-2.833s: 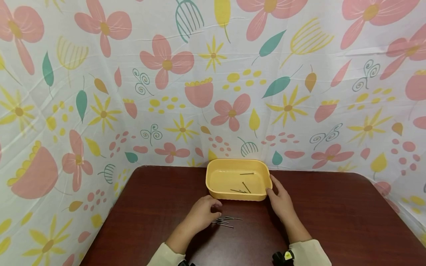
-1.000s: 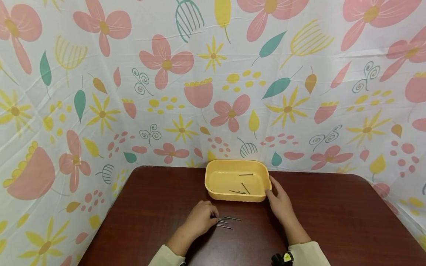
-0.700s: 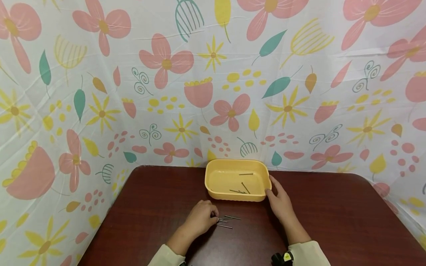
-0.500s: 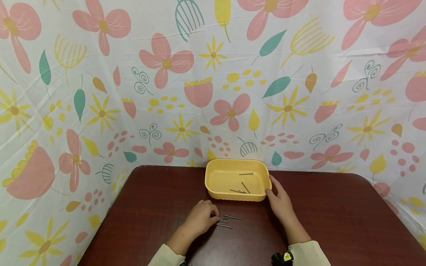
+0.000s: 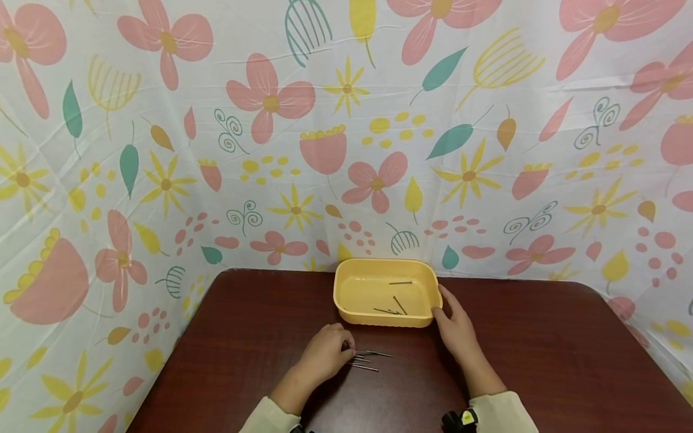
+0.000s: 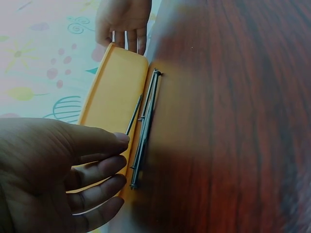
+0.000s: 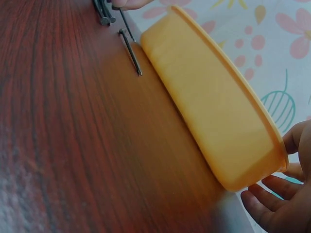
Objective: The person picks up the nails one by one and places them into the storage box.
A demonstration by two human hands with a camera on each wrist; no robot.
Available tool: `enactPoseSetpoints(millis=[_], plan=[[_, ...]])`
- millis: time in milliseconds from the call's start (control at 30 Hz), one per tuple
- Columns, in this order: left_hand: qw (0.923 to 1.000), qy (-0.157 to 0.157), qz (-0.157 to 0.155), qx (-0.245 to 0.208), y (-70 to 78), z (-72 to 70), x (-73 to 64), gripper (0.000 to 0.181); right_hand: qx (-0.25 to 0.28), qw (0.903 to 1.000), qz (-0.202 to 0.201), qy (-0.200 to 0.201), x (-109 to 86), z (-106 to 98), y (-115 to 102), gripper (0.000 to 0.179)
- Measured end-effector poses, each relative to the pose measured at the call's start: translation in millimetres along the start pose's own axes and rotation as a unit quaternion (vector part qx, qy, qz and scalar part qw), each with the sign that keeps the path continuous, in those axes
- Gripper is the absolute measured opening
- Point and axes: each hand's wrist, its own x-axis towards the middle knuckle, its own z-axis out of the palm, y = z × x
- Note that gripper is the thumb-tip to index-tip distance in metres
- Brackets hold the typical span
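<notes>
Between thumb and index finger, my left hand (image 5: pixel 325 353) pinches a steel nail (image 6: pixel 134 114), raised just off the others; its remaining fingers are loosely bent. Beneath it on the table lies a small pile of nails (image 6: pixel 146 128), partly hidden by that hand in the head view. One nail (image 7: pixel 131 52) lies a little apart from the pile, beside the box. The yellow plastic box (image 5: pixel 384 321) stands behind the pile with several nails (image 5: pixel 400 282) on its floor. My right hand (image 5: pixel 456 325) grips the box's right end, thumb at the rim and fingers around the side.
The dark red-brown wooden table (image 5: pixel 243 337) reaches back to a flower-patterned cloth (image 5: pixel 271 180), which hangs behind and at the sides. The box stands close to the table's back edge. A black wrist camera (image 5: pixel 460 420) sits by the right sleeve.
Since the earliest frame, my left thumb and index finger have come together on a nail among the pile. In the last half second that nail has risen slightly. My right hand stays on the box.
</notes>
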Motion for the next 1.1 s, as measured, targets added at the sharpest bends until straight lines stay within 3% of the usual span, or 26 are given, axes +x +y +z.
enactPoseSetpoints(millis=[1100], plan=[[0.9993, 0.032, -0.017, -0.014, -5.6, -12.2, 1.0, 0.007, 0.000, 1.0000, -0.006, -0.003, 0.7, 0, 1, 0.061]])
